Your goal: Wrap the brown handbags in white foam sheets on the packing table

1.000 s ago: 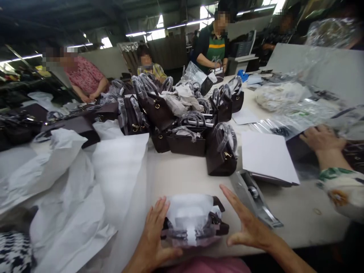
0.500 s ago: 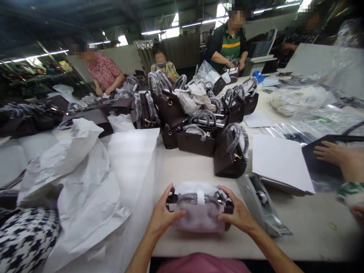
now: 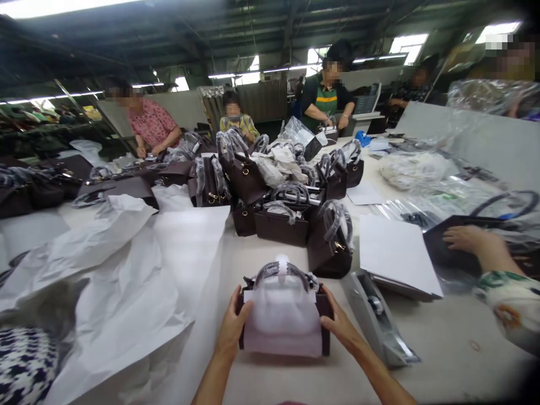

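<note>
A small dark brown handbag (image 3: 284, 318) stands upright on the table in front of me, its front covered by white foam wrap and its handles wrapped in plastic. My left hand (image 3: 232, 326) grips its left side and my right hand (image 3: 340, 326) grips its right side. A cluster of similar brown handbags (image 3: 287, 202) with wrapped handles stands just beyond it in the middle of the table.
White tissue paper sheets (image 3: 126, 281) spread at my left. A tape dispenser (image 3: 377, 318) and a white paper stack (image 3: 394, 253) lie at right. A co-worker's hand (image 3: 468, 239) rests on a dark bag at far right. Other people work at the far side.
The handbag went from lying flat in my hands to standing upright, handles on top. Both hands slid to its sides. The co-worker's hand at right shifted slightly.
</note>
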`<state>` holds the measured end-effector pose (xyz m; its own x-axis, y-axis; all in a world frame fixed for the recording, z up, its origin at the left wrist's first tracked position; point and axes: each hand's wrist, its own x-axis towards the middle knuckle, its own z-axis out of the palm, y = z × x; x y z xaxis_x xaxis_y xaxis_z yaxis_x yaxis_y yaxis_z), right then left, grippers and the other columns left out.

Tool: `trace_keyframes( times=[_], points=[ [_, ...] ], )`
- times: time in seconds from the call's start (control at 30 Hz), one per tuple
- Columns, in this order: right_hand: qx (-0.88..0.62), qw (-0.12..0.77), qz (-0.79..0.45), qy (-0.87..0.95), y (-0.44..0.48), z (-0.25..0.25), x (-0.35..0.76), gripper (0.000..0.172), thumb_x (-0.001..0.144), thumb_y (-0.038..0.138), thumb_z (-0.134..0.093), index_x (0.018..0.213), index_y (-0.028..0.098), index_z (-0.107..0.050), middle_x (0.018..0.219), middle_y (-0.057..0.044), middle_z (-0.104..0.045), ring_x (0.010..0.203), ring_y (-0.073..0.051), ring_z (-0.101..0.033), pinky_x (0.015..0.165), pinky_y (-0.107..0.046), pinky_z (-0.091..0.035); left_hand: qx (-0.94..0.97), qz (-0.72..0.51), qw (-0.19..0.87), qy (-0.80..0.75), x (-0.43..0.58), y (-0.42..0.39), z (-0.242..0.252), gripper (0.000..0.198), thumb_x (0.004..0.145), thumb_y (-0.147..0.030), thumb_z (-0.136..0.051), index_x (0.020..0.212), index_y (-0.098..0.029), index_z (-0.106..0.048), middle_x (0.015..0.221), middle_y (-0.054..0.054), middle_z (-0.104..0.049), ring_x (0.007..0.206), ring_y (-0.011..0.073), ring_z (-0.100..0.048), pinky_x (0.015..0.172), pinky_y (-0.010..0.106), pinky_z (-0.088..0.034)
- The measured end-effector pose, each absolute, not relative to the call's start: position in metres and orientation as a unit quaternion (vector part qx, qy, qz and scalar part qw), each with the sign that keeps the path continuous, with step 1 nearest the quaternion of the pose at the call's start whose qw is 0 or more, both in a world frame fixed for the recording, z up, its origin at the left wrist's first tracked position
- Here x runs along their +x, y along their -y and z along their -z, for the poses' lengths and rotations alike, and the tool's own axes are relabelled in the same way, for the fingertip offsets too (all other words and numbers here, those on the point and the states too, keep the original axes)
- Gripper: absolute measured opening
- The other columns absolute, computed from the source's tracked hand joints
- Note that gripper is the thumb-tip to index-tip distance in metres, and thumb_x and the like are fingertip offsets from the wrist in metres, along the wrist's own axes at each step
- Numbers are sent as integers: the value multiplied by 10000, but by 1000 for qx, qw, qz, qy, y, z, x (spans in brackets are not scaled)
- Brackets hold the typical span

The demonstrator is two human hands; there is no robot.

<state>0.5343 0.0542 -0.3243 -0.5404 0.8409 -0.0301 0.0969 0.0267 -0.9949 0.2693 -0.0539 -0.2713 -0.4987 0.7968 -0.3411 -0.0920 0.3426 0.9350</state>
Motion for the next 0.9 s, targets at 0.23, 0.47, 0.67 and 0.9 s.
trace_keyframes(
  times=[0.23, 0.47, 0.67, 0.9],
  points=[
    [-458, 324, -547, 622, -51, 327, 525, 880, 734, 703, -442, 1384, 144, -246, 1414, -149, -300, 1329, -289, -218, 1089, -457, -202, 242, -503, 427, -712, 272, 40, 270, 596, 814, -591, -434, 1257, -192, -441, 1382, 78, -399, 1307, 220, -294, 1114, 377, -140],
    [-499, 366, -512, 596, -54, 277, 528, 728, 842, 640, -298, 1363, 132, -318, 1416, -114, -311, 1331, -238, -230, 1115, -422, -154, 215, -478, 484, -701, 276, 8, 241, 593, 766, -617, -497, 1167, -182, -538, 1325, 78, -474, 1256, 235, -383, 1097, 376, -206],
    [-540, 387, -486, 568, -67, 253, 538, 746, 855, 647, -259, 1345, 94, -361, 1394, -123, -349, 1323, -227, -252, 1125, -407, -126, 221, -465, 517, -684, 287, -19, 228, 615, 736, -652, -507, 1131, -185, -570, 1263, 79, -536, 1207, 247, -443, 1077, 383, -259],
    [-557, 403, -508, 519, -86, 237, 558, 759, 823, 687, -289, 1302, 119, -443, 1371, -104, -386, 1307, -242, -286, 1117, -421, -152, 196, -402, 589, -673, 301, -51, 202, 603, 726, -641, -529, 1050, -137, -603, 1113, 109, -630, 1064, 239, -559, 996, 359, -380]
  ],
)
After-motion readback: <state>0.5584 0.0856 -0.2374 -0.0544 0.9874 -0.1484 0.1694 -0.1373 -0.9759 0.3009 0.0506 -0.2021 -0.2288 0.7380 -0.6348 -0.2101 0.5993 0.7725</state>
